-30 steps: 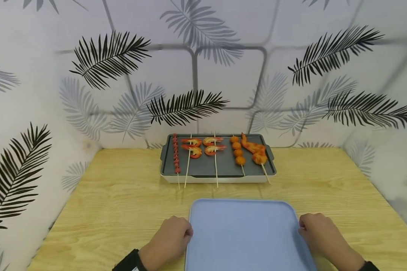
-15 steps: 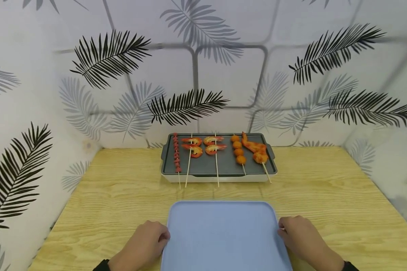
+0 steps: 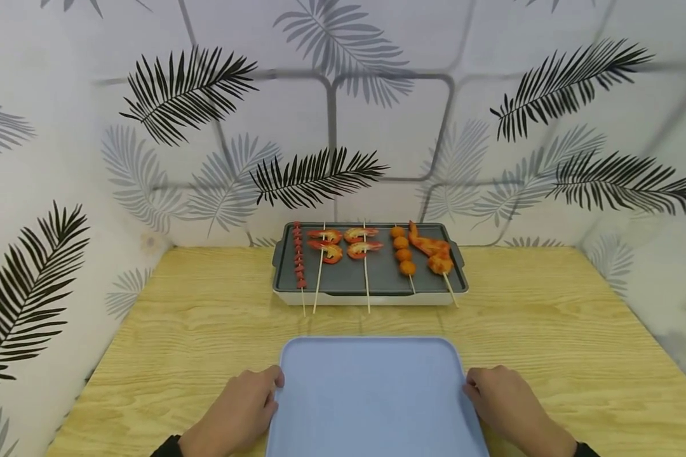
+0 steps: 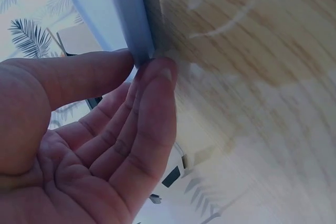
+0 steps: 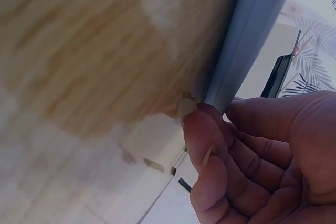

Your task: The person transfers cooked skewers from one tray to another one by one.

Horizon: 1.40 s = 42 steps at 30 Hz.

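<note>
A light blue rectangular tray (image 3: pixel 371 400) lies on the wooden table, its near edge cut off by the frame. My left hand (image 3: pixel 237 406) is at its left rim; in the left wrist view the thumb (image 4: pixel 100 72) and fingertips pinch the tray's edge (image 4: pixel 128 19). On the opposite side, my right hand (image 3: pixel 505 403) holds the right rim. Its thumb (image 5: pixel 262 111) meets the tray wall (image 5: pixel 247 45) in the right wrist view, with the curled fingers (image 5: pixel 205 135) at the lower edge.
Behind the tray stands a dark grill plate (image 3: pixel 343 276) on a white base. Across it lie a red meat skewer (image 3: pixel 299 254), two shrimp skewers, a skewer of orange balls (image 3: pixel 403 254) and a chicken wing skewer (image 3: pixel 434 251). A leaf-patterned wall (image 3: pixel 377 139) closes off the back.
The tray has shifted left between both hands, mostly in the first half second. Since then it has moved only slightly, and the left index finger now reaches further forward along the rim.
</note>
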Each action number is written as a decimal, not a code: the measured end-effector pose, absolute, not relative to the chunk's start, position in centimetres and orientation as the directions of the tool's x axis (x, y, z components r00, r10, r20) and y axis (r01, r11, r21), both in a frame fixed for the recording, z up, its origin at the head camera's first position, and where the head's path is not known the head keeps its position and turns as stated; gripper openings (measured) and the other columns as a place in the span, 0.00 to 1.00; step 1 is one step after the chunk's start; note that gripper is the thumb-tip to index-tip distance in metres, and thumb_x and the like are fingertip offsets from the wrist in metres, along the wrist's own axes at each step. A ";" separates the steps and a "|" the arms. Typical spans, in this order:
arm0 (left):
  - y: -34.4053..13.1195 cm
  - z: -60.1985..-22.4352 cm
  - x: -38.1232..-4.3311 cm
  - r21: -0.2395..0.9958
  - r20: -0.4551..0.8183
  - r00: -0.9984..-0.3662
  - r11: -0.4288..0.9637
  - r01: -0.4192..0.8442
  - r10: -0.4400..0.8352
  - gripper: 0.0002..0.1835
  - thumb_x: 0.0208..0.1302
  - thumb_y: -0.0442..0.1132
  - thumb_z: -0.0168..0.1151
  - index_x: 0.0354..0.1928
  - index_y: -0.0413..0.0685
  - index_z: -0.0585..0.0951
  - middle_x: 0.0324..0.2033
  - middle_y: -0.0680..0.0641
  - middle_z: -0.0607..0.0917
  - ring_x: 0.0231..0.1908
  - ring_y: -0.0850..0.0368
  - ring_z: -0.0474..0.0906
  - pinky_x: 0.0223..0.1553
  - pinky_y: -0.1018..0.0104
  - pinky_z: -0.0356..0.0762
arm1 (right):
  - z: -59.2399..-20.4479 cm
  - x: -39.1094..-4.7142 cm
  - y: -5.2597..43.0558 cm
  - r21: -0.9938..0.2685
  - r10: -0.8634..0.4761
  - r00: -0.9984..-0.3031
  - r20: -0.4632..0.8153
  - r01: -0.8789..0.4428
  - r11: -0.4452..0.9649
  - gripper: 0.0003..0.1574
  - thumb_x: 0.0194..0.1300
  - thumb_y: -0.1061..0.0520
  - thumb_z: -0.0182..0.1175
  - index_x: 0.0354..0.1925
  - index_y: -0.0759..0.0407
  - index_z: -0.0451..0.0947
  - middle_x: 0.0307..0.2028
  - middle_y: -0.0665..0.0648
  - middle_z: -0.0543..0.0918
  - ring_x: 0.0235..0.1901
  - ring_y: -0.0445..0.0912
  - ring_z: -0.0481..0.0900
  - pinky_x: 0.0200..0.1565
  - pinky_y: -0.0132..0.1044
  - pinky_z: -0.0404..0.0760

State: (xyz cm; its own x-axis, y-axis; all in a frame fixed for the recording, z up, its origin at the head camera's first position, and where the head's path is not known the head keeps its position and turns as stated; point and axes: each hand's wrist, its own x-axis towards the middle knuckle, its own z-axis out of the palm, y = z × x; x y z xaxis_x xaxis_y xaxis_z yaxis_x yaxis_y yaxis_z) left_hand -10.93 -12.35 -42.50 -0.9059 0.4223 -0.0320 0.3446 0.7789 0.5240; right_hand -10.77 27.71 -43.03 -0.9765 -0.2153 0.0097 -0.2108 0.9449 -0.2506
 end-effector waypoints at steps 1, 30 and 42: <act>-12.4 -42.5 -10.9 0.525 -0.033 -0.906 0.778 0.344 0.422 0.08 0.57 0.26 0.61 0.38 0.44 0.78 0.17 0.58 0.72 0.19 0.66 0.66 0.22 0.69 0.66 | -43.0 -10.8 27.7 -0.250 -0.212 -0.977 0.007 -0.207 0.946 0.10 0.58 0.64 0.67 0.22 0.55 0.79 0.14 0.44 0.71 0.14 0.37 0.65 0.18 0.30 0.65; -7.8 -37.6 -13.7 0.364 0.224 -0.935 0.866 0.342 0.276 0.10 0.61 0.42 0.67 0.41 0.46 0.84 0.23 0.55 0.81 0.18 0.65 0.70 0.17 0.70 0.66 | -37.0 -23.5 28.4 -0.321 -0.115 -0.974 0.196 -0.175 0.931 0.28 0.69 0.51 0.58 0.12 0.55 0.70 0.09 0.48 0.60 0.11 0.44 0.60 0.17 0.35 0.57; -9.3 -40.5 -13.2 0.360 0.116 -0.974 0.905 0.225 0.196 0.11 0.57 0.36 0.69 0.42 0.44 0.84 0.31 0.49 0.81 0.23 0.60 0.72 0.22 0.66 0.70 | -38.0 -24.6 28.2 -0.336 -0.119 -0.982 0.145 -0.162 0.928 0.25 0.67 0.53 0.59 0.13 0.57 0.77 0.09 0.48 0.72 0.13 0.45 0.69 0.18 0.37 0.64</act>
State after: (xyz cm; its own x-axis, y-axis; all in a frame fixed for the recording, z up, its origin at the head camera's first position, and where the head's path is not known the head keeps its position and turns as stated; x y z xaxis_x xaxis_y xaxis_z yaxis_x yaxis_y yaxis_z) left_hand -13.17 -9.28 -40.55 -0.9738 0.1957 0.1157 0.2247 0.9054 0.3603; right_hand -24.63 28.21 -37.96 -0.9823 -0.1189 0.1449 -0.1619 0.9278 -0.3361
